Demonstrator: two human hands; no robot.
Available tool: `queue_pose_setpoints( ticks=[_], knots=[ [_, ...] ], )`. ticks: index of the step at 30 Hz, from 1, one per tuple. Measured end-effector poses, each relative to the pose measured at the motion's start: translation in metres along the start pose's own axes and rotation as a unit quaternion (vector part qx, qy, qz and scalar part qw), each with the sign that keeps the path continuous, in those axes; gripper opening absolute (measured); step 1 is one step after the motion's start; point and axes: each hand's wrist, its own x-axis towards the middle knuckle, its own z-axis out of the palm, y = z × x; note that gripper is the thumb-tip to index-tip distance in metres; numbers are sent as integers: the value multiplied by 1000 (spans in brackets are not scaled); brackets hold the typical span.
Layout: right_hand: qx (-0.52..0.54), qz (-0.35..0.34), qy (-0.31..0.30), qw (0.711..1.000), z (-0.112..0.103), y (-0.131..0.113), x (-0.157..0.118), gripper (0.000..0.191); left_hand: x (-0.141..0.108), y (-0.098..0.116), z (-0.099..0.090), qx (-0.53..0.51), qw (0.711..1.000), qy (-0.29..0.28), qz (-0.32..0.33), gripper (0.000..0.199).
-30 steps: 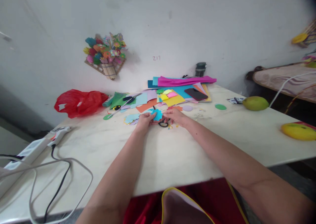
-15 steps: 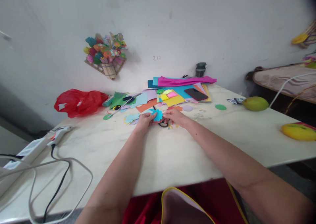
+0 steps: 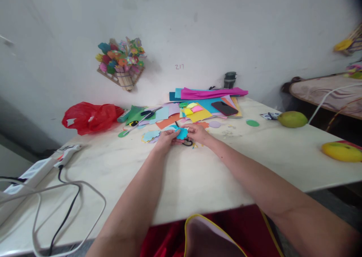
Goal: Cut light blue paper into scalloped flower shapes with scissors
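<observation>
A blue scalloped paper flower (image 3: 182, 133) is held just above the tabletop. My left hand (image 3: 166, 140) pinches its left side, thumb on top. At its upper right edge, the fingers of my right hand (image 3: 199, 133) are closed on the paper. Black-handled scissors (image 3: 187, 143) lie beneath the hands, mostly hidden. Beside my left hand rest light-blue scalloped cut-outs (image 3: 151, 136) over lilac and yellow ones. A lilac paper circle (image 3: 215, 124) and orange cut-outs (image 3: 203, 125) lie beyond my right hand.
Coloured paper sheets (image 3: 207, 105), a phone (image 3: 224, 108) and a magenta roll (image 3: 213, 93) lie at the back. Dark-handled scissors (image 3: 147, 114) and a red plastic bag (image 3: 89, 118) are at left. A power strip (image 3: 31, 176) with cables is nearer; mangoes (image 3: 292, 119) are at right.
The blue flower has turned and tilted flatter between my hands. My right hand has shifted slightly left, over the flower's upper edge.
</observation>
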Motion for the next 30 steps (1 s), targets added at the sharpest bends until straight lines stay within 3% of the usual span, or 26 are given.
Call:
queue_pose_setpoints(
  ticks=[3,6,14,20,27,30],
  knots=[
    [-10,4,24,1000,1,0,1,21,0,3,1,-37,999,-15,-13,29],
    [-13,4,39,999,2,-1,1,14,0,6,2,-67,996,-37,-46,26],
    [-70,-10,47,996,1,3,1,20,-4,5,2,-46,997,-56,-16,16],
    [-83,-10,65,994,2,7,2,23,-3,1,3,-27,999,-38,-7,23],
    [-25,-13,183,983,-13,5,7,18,-5,2,5,-21,1000,-5,2,23],
    [19,22,191,981,-29,1,6,21,-5,3,5,-26,1000,-7,-5,22]
  ],
)
